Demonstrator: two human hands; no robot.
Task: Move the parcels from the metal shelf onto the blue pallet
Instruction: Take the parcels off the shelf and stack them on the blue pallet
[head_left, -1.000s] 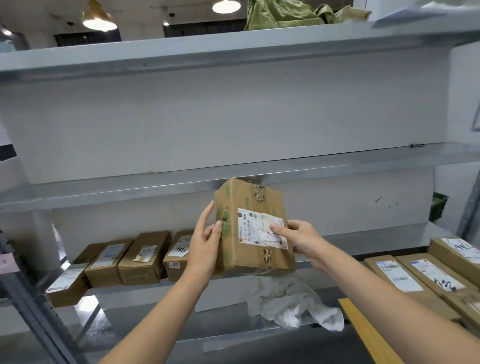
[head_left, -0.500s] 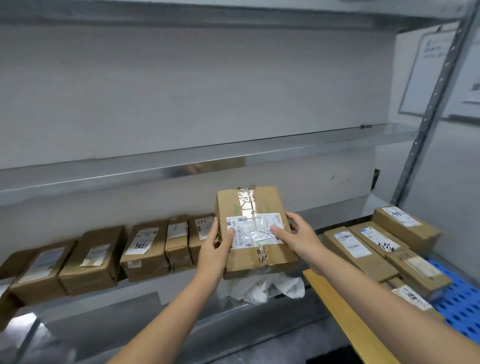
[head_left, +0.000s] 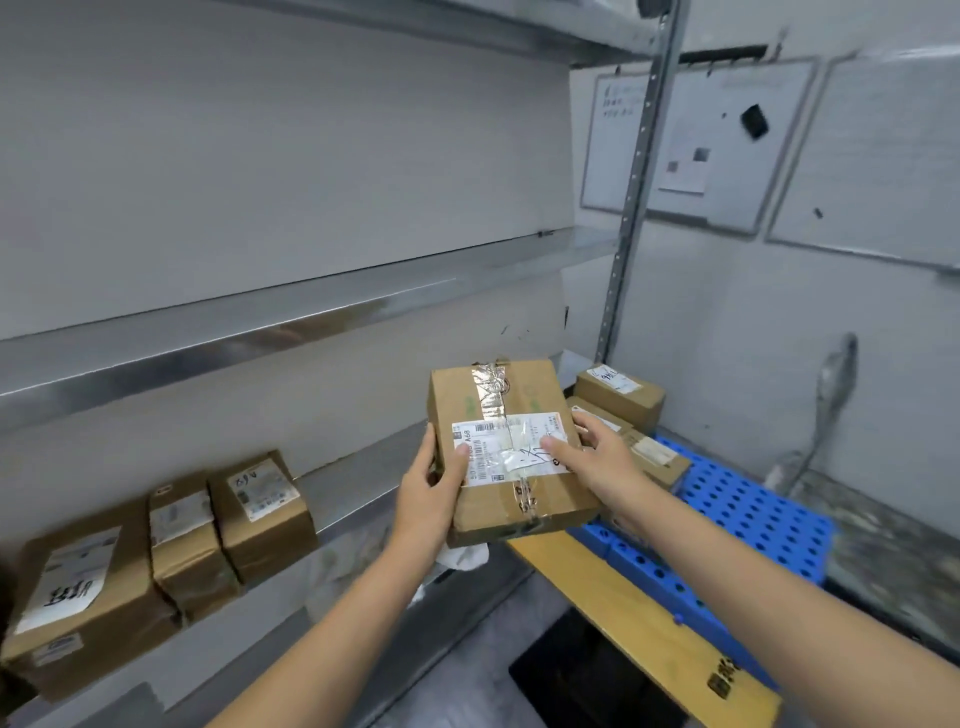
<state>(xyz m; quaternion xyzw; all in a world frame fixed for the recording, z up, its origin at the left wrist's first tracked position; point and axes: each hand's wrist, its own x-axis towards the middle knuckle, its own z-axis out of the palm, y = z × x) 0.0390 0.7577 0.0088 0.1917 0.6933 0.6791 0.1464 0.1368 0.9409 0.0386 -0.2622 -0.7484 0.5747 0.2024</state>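
Taped cardboard parcel (head_left: 511, 449): held in the air between both hands, label up. Left hand (head_left: 428, 493) grips its left edge, right hand (head_left: 597, 457) its right edge. Blue pallet (head_left: 748, 525): just beyond the right hand, parcels stacked. Metal shelf (head_left: 358, 480): three boxes (head_left: 171, 551) left of the left hand.

Right of my hands, the blue pallet (head_left: 753, 514) has open deck along its near and right part; I could pass there. Its far corner, just beyond my right hand (head_left: 597, 457), is blocked by stacked parcels (head_left: 621, 395). Below my right forearm a yellow board (head_left: 623, 608) lies against the pallet's near edge. Left of my left hand (head_left: 426, 499), three boxes (head_left: 182, 540) fill the metal shelf (head_left: 353, 483); the stretch between them and my hands is bare. Above, the next shelf board (head_left: 260, 322) limits headroom.
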